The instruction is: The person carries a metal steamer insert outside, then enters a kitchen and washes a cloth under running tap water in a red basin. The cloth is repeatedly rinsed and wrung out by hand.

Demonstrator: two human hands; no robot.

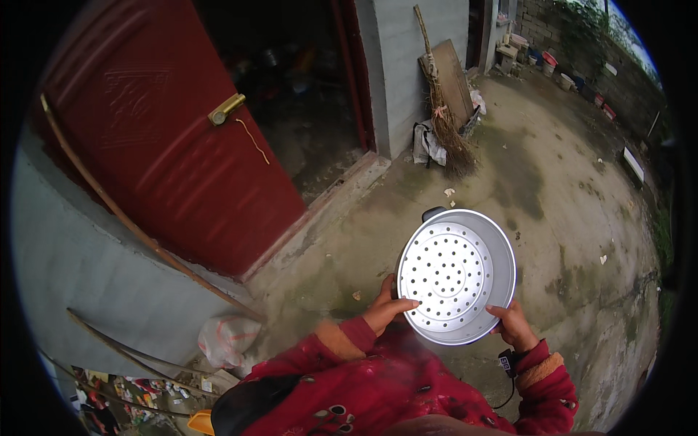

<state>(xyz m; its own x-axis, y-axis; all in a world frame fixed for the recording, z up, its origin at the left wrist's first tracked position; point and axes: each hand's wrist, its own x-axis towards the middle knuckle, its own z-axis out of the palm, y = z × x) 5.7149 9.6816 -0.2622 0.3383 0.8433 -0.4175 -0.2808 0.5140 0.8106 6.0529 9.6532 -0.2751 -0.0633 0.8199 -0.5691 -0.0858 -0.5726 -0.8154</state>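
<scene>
A metal steamer pot with a perforated base is held in front of my body, its open side tilted up towards me. My left hand grips its left rim, with the thumb over the edge. At the lower right my right hand holds the rim, its thumb inside and the fingers hidden behind the wall. A black side handle sticks out at the far upper left of the pot. Near my right wrist hangs a small black device on a cord.
A red door with a brass lock stands ajar at the left. A twig broom and a wooden board lean on the wall ahead. Wooden poles and a white sack are at the left. Buckets line the far wall.
</scene>
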